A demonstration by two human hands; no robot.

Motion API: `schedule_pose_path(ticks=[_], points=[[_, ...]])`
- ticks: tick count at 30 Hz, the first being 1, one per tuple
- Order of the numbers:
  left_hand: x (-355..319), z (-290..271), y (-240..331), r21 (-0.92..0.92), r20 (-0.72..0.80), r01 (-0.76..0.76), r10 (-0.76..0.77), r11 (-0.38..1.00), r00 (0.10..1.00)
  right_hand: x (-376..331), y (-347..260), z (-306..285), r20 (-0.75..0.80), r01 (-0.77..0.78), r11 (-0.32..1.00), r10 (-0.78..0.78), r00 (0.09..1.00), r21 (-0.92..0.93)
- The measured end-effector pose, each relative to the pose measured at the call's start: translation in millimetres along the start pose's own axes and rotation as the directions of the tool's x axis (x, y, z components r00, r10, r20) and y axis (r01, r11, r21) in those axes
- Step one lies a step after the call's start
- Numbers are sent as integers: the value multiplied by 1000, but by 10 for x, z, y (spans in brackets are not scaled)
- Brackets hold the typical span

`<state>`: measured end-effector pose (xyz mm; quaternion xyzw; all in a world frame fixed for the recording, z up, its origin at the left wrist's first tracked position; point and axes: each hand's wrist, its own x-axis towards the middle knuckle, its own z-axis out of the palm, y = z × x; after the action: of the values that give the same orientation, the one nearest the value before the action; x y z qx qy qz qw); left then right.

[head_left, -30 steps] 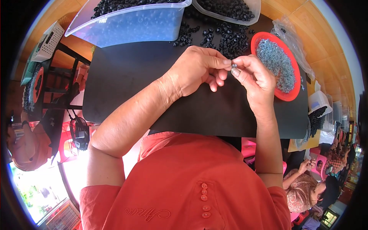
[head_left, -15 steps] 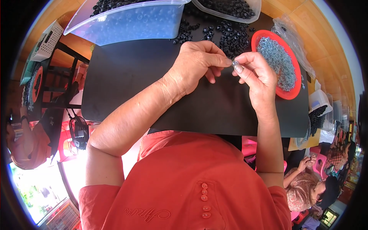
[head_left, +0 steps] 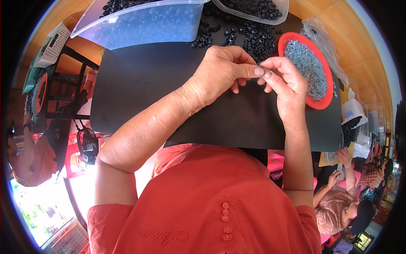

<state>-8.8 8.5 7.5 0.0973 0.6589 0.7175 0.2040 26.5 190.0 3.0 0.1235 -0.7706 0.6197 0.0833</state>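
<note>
My left hand (head_left: 223, 70) and my right hand (head_left: 284, 82) meet fingertip to fingertip above a black mat (head_left: 169, 89). Both pinch one small part between thumbs and forefingers; it is almost hidden by the fingers. A heap of small black round parts (head_left: 249, 36) lies on the mat just beyond my hands. To the right stands a red shallow dish (head_left: 315, 103) filled with small grey metal rings (head_left: 306, 67).
A clear plastic tub (head_left: 144, 23) of black parts stands at the back left, another tub (head_left: 253, 8) at the back right. A clear plastic bag (head_left: 327, 46) lies behind the dish. Other people sit at the left edge (head_left: 29, 156) and lower right (head_left: 338, 203).
Both hands have stayed joined over the mat and drifted slightly toward me; the fingers have shifted a little around the small part.
</note>
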Motion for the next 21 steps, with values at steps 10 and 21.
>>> schedule_pose_path(ticks=[10, 21], points=[[10, 10, -119, 358, 53, -388, 397, 849, 916, 29, -57, -41, 44, -116, 982, 110, 993, 149], [27, -37, 2, 56, 103, -26, 20, 998, 994, -18, -96, 15, -46, 10, 997, -13, 999, -75]])
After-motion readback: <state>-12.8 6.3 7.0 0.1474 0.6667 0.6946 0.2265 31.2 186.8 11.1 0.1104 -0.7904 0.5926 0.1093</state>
